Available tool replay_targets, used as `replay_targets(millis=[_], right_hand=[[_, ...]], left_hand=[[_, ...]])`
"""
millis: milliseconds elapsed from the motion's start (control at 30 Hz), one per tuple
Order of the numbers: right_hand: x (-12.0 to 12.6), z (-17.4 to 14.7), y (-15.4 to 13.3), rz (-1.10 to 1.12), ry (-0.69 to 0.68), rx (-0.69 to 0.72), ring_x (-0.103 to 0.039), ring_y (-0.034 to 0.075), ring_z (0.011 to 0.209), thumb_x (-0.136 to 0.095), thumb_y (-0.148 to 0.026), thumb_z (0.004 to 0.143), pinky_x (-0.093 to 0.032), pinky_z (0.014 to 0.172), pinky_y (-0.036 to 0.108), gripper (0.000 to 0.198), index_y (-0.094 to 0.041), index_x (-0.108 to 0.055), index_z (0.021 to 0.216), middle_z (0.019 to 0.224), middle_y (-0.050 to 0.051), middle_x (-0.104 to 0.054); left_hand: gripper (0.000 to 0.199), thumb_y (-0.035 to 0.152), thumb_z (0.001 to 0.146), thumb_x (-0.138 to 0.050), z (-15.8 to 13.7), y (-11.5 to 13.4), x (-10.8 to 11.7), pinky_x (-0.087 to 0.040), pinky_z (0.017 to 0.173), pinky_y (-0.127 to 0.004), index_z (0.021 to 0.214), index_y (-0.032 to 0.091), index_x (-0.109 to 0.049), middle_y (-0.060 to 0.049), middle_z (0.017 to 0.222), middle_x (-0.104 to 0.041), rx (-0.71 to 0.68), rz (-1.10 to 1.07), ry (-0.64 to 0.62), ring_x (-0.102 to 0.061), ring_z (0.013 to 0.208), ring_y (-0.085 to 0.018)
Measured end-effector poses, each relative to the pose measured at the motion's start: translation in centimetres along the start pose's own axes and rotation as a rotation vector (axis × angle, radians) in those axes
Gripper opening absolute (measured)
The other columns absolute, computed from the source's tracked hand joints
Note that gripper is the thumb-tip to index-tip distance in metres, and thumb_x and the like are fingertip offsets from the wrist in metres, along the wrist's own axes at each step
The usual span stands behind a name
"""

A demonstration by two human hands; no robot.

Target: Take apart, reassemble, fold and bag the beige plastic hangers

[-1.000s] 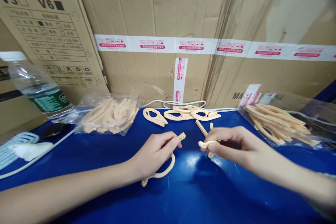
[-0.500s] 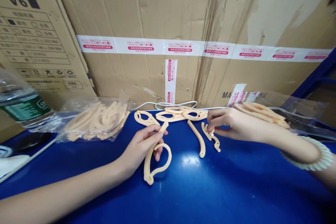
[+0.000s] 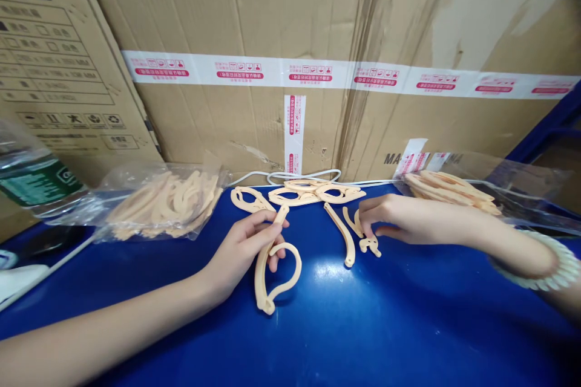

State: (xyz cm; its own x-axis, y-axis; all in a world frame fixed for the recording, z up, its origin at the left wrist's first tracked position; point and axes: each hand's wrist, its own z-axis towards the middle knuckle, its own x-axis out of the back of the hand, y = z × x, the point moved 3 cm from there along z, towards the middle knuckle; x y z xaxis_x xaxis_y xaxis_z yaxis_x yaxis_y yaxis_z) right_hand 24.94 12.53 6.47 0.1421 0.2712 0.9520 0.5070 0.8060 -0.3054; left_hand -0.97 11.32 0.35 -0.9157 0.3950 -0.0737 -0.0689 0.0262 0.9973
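My left hand [image 3: 254, 239] is closed around a cream plastic folding-hanger arm [image 3: 262, 281], which is held tilted above the blue table. A thin curved strip loops out from the arm's lower end, its tip near my fingers. My right hand [image 3: 385, 217] reaches down with its fingertips pinched at a small cream plastic piece [image 3: 370, 245]; the fingers partly hide it. Just left of them, a slim curved piece [image 3: 350, 221] lies on the table. Between my hands rests a separate curved hanger arm [image 3: 342, 236].
Several looped hanger parts [image 3: 295, 195] lie along the back, before a large cardboard box [image 3: 254, 127]. Clear bags of cream parts stand left [image 3: 163, 202] and right [image 3: 449, 187]. A bottle [image 3: 40, 181] is at the far left, and a white cable [image 3: 247, 179] runs behind.
My right fingers have shifted slightly among the small pieces, and those pieces now lie differently. My left hand keeps its hold while the arm's lower end has swung a little right.
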Motion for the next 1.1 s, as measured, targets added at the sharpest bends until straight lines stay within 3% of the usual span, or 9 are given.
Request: replay_targets(millis=[200,300,433,667,833,900,967,1033,1100], right_hand=[[-1.5,0.8,-5.1,-0.151,0.474,0.088,-0.058,0.02,0.092,-0.043,-0.013,0.096,-0.049,0.08,0.033,0.02,-0.016,-0.061,0.104,0.102,0.012,-0.062],[-4.4,1.2,-8.1,-0.228,0.455,0.198,-0.058,0.023,0.098,-0.044,-0.021,0.099,-0.048,0.084,0.038,0.025,-0.013,-0.059,0.117,0.113,0.014,-0.063],[-7.3,1.8,-8.9,-0.268,0.39,0.161,-0.056,0.025,0.096,-0.043,-0.028,0.101,-0.047,0.08,0.038,0.032,-0.009,-0.056,0.124,0.117,0.015,-0.063],[-7.4,1.8,-8.3,-0.372,0.508,0.198,-0.052,0.022,0.081,-0.041,-0.027,0.103,-0.038,0.069,0.035,0.029,-0.01,-0.063,0.11,0.096,0.011,-0.066],[-7.2,1.4,-8.3,-0.41,0.639,0.189,-0.052,0.023,0.089,-0.043,-0.024,0.103,-0.033,0.08,0.039,0.024,-0.011,-0.064,0.103,0.085,0.006,-0.067],[-7.3,1.4,-8.2,-0.387,0.644,0.173,-0.053,0.022,0.09,-0.041,-0.026,0.104,-0.032,0.083,0.04,0.026,-0.013,-0.064,0.101,0.083,0.005,-0.067],[-7.3,1.4,-8.1,-0.373,0.638,0.168,-0.054,0.02,0.084,-0.041,-0.026,0.104,-0.031,0.083,0.039,0.027,-0.013,-0.064,0.1,0.08,0.004,-0.065],[-7.3,1.4,-8.1,-0.36,0.642,0.161,-0.054,0.018,0.078,-0.042,-0.026,0.104,-0.031,0.081,0.039,0.026,-0.013,-0.064,0.099,0.079,0.004,-0.064],[-7.3,1.3,-8.0,-0.333,0.64,0.148,-0.052,0.017,0.074,-0.044,-0.026,0.103,-0.031,0.08,0.039,0.026,-0.012,-0.064,0.097,0.079,0.004,-0.063]], left_hand=[[0.028,0.038,0.081,-0.069,-0.2,0.3,-0.3,-0.054,0.061,-0.028,0.088,0.016,-0.053,-0.003,0.072,-0.072,-0.011,0.018,0.006,-0.067,0.058,-0.015],[0.029,0.037,0.079,-0.071,-0.4,0.4,-0.5,-0.056,0.06,-0.028,0.086,0.017,-0.051,-0.002,0.074,-0.073,-0.025,0.016,-0.026,-0.07,0.059,-0.016],[0.03,0.035,0.081,-0.071,-0.6,0.5,-0.9,-0.058,0.06,-0.028,0.087,0.018,-0.047,0.0,0.074,-0.073,-0.046,-0.017,-0.098,-0.071,0.059,-0.016],[0.028,0.032,0.085,-0.067,-0.5,0.6,-0.8,-0.059,0.06,-0.028,0.09,0.018,-0.044,-0.003,0.082,-0.073,-0.072,-0.048,-0.116,-0.072,0.063,-0.017],[0.025,0.032,0.089,-0.061,-0.5,0.4,-0.7,-0.06,0.06,-0.031,0.099,0.019,-0.041,-0.005,0.084,-0.072,-0.117,0.007,-0.054,-0.072,0.063,-0.018],[0.027,0.03,0.089,-0.06,-0.7,0.5,-0.6,-0.061,0.064,-0.034,0.106,0.02,-0.041,-0.007,0.096,-0.071,-0.194,0.109,0.023,-0.072,0.066,-0.018],[0.034,0.025,0.089,-0.06,-1.2,0.9,-0.5,-0.059,0.081,-0.041,0.117,0.021,-0.042,-0.011,0.118,-0.064,-0.384,0.297,0.156,-0.072,0.089,-0.021],[0.04,0.019,0.087,-0.061,-2.0,1.6,-0.8,-0.046,0.102,-0.048,0.123,0.022,-0.046,-0.013,0.138,-0.051,-0.633,0.581,0.256,-0.057,0.121,-0.026],[0.034,0.015,0.085,-0.062,-2.9,1.9,-1.6,-0.03,0.113,-0.053,0.118,0.021,-0.054,-0.012,0.141,-0.049,-0.835,0.879,0.21,-0.044,0.133,-0.028]])
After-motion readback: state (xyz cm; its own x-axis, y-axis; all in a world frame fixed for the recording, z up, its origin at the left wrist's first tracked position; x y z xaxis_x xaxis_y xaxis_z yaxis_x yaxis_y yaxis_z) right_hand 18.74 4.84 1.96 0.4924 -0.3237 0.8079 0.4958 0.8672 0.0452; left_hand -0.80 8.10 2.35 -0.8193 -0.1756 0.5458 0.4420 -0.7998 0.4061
